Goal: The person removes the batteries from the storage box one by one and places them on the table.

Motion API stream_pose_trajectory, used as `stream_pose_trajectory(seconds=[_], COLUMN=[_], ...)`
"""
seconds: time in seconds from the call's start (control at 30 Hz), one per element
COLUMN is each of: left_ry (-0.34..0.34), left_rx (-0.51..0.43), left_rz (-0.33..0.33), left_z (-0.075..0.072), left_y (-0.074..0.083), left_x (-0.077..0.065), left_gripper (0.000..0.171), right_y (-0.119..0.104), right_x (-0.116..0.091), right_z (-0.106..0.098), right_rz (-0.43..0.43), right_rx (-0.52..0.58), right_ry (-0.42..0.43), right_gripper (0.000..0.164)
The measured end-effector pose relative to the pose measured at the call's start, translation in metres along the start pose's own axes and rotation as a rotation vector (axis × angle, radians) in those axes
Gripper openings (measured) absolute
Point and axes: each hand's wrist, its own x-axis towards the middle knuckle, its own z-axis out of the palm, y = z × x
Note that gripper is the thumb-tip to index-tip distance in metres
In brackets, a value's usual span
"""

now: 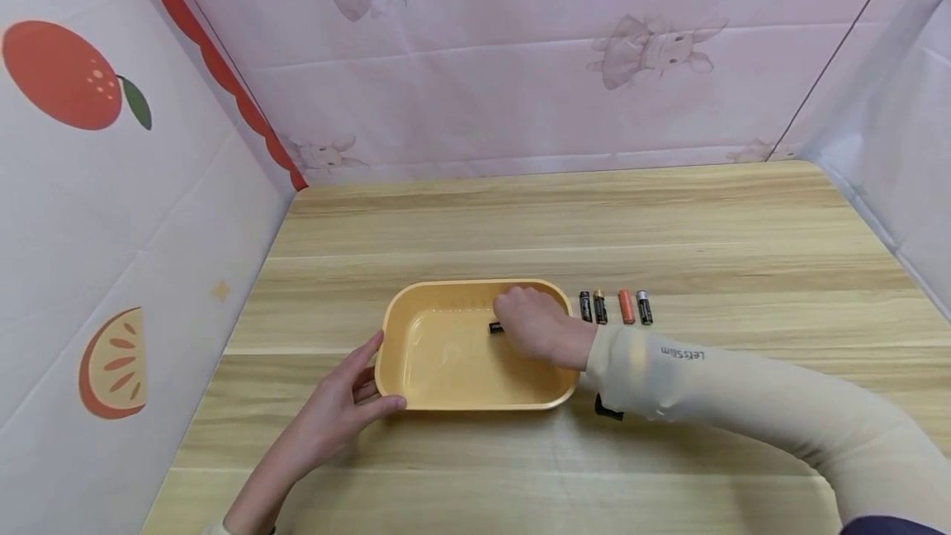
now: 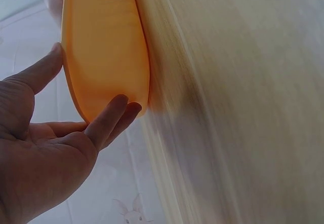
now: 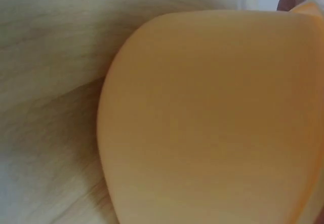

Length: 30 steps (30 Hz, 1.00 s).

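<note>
A shallow yellow plastic bin (image 1: 446, 353) lies on the wooden table. My left hand (image 1: 338, 407) holds its left end, thumb at the near rim; in the left wrist view its fingers (image 2: 107, 120) lie against the outer wall. My right hand (image 1: 531, 322) reaches over the right side into the bin, fingers curled and their tips hidden. A black battery (image 1: 495, 327) sticks out at its left edge, apparently pinched in the fingers. In the right wrist view the bin's outer wall (image 3: 202, 107) hides this hand's fingers.
Right of the bin stands a row of several batteries, among them a black one (image 1: 585, 306), a copper-topped one (image 1: 599, 306), an orange one (image 1: 626, 306) and a silver-ended one (image 1: 644, 307). A small black object (image 1: 608, 409) shows below the right sleeve. Printed cloth walls (image 1: 505, 106) border the table.
</note>
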Motion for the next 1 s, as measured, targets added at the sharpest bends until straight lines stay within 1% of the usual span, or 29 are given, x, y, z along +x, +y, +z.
stream_pose_trajectory(seconds=[0.07,0.23,0.33,0.43,0.47,0.53,0.57,0.73,0.83,1.0], left_ry=[-0.002,-0.005,-0.003,-0.003,-0.003,-0.005,-0.006,-0.010,-0.013,-0.015], left_rx=[0.000,-0.011,-0.009,-0.008,-0.007,-0.008,-0.009,-0.013,-0.016,-0.016], left_rz=[-0.002,-0.006,-0.006,-0.004,-0.004,-0.005,-0.005,0.008,0.019,0.019], left_z=[0.000,0.000,0.000,0.000,0.000,-0.001,-0.001,-0.002,-0.002,-0.003], left_y=[0.000,0.001,0.001,0.001,0.000,0.000,0.000,-0.002,-0.002,-0.003], left_x=[0.000,-0.001,-0.001,-0.001,0.000,0.000,0.000,0.000,0.000,0.000], left_gripper=[0.097,0.097,0.097,0.097,0.097,0.097,0.097,0.098,0.098,0.098], right_y=[0.000,0.002,0.004,0.007,0.008,0.012,0.015,0.030,0.038,0.048], right_x=[0.000,-0.002,-0.006,-0.012,-0.015,-0.020,-0.022,-0.037,-0.046,-0.063], right_z=[0.000,-0.008,-0.022,-0.039,-0.045,-0.055,-0.060,-0.084,-0.097,-0.118], right_rz=[0.002,0.031,0.044,0.047,0.046,0.028,0.012,-0.043,-0.035,0.027], right_rx=[0.009,0.096,0.169,0.269,0.305,0.373,0.404,0.545,0.593,0.663], right_ry=[-0.005,-0.035,-0.061,-0.095,-0.094,-0.072,-0.048,0.100,0.167,0.207], right_gripper=[0.027,0.025,0.020,0.007,0.003,0.007,0.009,0.013,0.014,0.018])
